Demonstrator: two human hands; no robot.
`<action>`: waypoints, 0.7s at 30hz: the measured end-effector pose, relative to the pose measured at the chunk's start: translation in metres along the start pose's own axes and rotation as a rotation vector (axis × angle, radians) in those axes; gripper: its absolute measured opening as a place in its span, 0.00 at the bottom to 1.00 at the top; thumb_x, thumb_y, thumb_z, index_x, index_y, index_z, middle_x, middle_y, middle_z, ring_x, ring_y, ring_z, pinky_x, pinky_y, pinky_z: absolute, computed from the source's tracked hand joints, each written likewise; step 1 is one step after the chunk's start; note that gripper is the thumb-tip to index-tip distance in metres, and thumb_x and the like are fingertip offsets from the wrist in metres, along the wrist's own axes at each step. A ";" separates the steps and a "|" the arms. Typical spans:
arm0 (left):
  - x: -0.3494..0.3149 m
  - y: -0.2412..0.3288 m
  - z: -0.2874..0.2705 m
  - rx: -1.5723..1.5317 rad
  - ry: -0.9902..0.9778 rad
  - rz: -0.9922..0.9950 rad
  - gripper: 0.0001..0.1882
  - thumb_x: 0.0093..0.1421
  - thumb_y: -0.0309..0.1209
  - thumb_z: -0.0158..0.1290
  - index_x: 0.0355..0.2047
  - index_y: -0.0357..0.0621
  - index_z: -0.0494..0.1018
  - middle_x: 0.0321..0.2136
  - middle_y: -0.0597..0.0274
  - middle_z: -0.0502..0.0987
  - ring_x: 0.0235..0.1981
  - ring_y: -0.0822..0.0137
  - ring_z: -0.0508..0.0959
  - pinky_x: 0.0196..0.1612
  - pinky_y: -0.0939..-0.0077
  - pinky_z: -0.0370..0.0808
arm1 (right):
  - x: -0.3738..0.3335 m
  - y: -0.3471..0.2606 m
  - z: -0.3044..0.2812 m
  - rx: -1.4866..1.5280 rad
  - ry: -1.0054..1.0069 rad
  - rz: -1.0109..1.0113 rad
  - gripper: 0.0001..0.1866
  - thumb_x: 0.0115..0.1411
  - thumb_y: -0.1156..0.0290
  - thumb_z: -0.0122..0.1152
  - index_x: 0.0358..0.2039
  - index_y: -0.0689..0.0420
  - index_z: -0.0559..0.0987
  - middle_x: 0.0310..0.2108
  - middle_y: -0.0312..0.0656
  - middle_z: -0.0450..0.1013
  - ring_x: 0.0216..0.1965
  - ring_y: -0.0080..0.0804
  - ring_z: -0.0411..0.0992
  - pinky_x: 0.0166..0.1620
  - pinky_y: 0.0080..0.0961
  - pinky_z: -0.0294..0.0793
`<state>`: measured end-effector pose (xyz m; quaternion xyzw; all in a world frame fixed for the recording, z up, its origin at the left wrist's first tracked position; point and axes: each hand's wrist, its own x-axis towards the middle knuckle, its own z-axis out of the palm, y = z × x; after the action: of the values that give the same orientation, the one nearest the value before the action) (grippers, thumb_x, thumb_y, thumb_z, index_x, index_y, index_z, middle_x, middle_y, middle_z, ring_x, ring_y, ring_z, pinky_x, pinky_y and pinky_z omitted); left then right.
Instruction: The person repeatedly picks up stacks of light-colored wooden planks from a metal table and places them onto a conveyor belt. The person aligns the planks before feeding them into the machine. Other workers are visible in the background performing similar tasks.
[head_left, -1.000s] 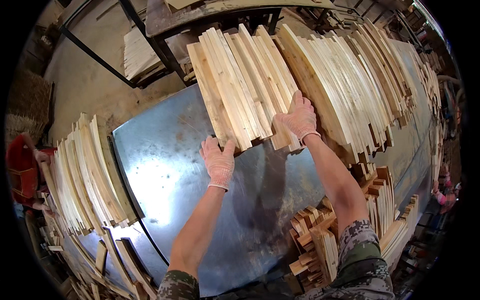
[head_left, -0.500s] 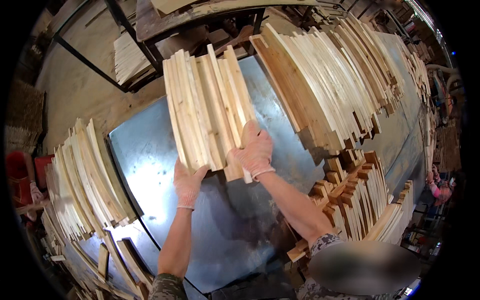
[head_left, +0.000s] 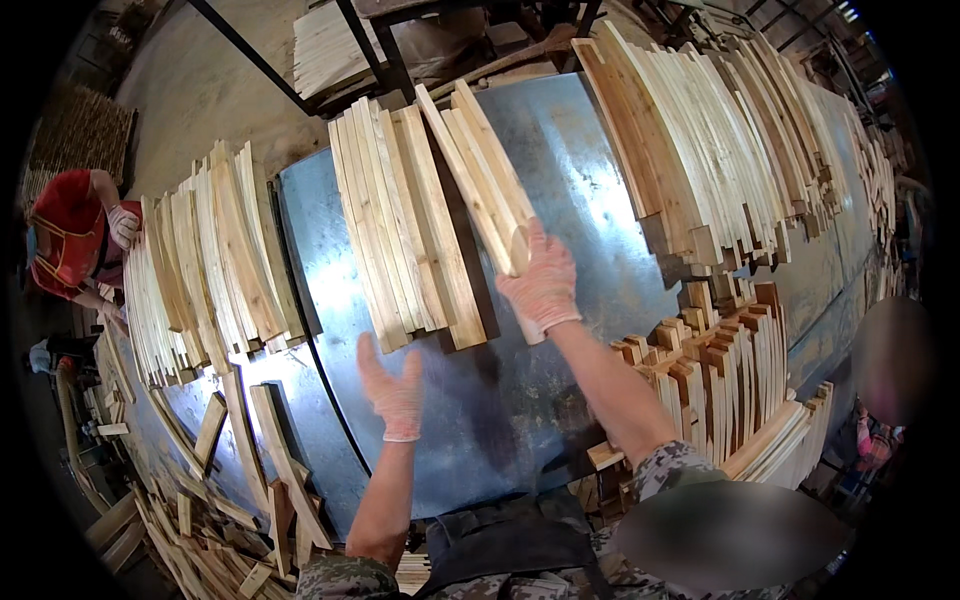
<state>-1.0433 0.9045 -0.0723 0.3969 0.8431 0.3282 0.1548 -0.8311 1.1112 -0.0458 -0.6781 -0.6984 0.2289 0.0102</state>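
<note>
On the shiny metal tabletop (head_left: 440, 430) in front of me lies a group of pale wooden strips (head_left: 385, 220), side by side with uneven ends. My right hand (head_left: 543, 282), in a pinkish knit glove, grips the near end of a few wooden strips (head_left: 478, 165), which slant away just right of that group with a narrow gap between. My left hand (head_left: 393, 395), gloved alike, is just short of the group's near ends. Its thumb and fingers are apart, it holds nothing, and it is slightly blurred.
A long row of strips (head_left: 690, 150) lies to the right, with a stack of notched wood pieces (head_left: 725, 360) nearer. Another row (head_left: 205, 260) lies left, beyond a dark table seam. Loose offcuts (head_left: 225, 510) fill the lower left. A person in red (head_left: 75, 235) stands far left.
Both hands were on one bunch of strips; now the left hand has come off toward me. The right hand has drawn a few strips to the right, apart from the others. My view has shifted left.
</note>
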 end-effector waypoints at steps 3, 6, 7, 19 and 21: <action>0.027 0.045 0.011 0.125 -0.296 0.500 0.35 0.56 0.35 0.66 0.64 0.42 0.72 0.69 0.49 0.68 0.71 0.48 0.65 0.74 0.51 0.60 | 0.015 0.032 -0.003 -0.089 0.070 0.027 0.58 0.49 0.49 0.76 0.78 0.47 0.56 0.60 0.49 0.67 0.61 0.51 0.68 0.66 0.46 0.66; 0.081 0.111 0.049 0.473 -0.442 0.775 0.30 0.61 0.46 0.62 0.60 0.46 0.77 0.66 0.53 0.72 0.74 0.52 0.62 0.78 0.47 0.50 | 0.019 0.043 0.004 -0.069 0.091 0.049 0.58 0.50 0.50 0.75 0.78 0.47 0.56 0.61 0.49 0.67 0.62 0.51 0.68 0.66 0.47 0.66; 0.095 0.107 0.064 0.531 -0.395 0.856 0.31 0.62 0.49 0.60 0.60 0.45 0.78 0.66 0.53 0.72 0.74 0.52 0.61 0.79 0.47 0.48 | 0.016 0.033 -0.005 -0.102 0.033 0.045 0.59 0.51 0.47 0.74 0.78 0.51 0.55 0.61 0.50 0.66 0.63 0.50 0.67 0.69 0.44 0.64; 0.165 0.137 0.073 1.104 -0.979 1.109 0.33 0.68 0.62 0.48 0.45 0.45 0.85 0.47 0.56 0.82 0.63 0.57 0.73 0.80 0.49 0.43 | 0.015 0.046 -0.003 -0.004 0.130 -0.023 0.52 0.51 0.51 0.74 0.74 0.50 0.63 0.57 0.49 0.68 0.59 0.50 0.69 0.63 0.46 0.67; 0.169 0.131 0.074 1.139 -1.000 1.139 0.31 0.69 0.61 0.48 0.43 0.47 0.86 0.45 0.59 0.83 0.59 0.58 0.76 0.79 0.50 0.47 | 0.014 0.047 -0.007 0.030 0.136 -0.031 0.52 0.51 0.51 0.75 0.74 0.50 0.63 0.57 0.50 0.68 0.59 0.50 0.69 0.62 0.45 0.67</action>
<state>-1.0378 1.1290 -0.0383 0.8590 0.3920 -0.3146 0.0976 -0.7857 1.1257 -0.0593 -0.6808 -0.7031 0.1926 0.0711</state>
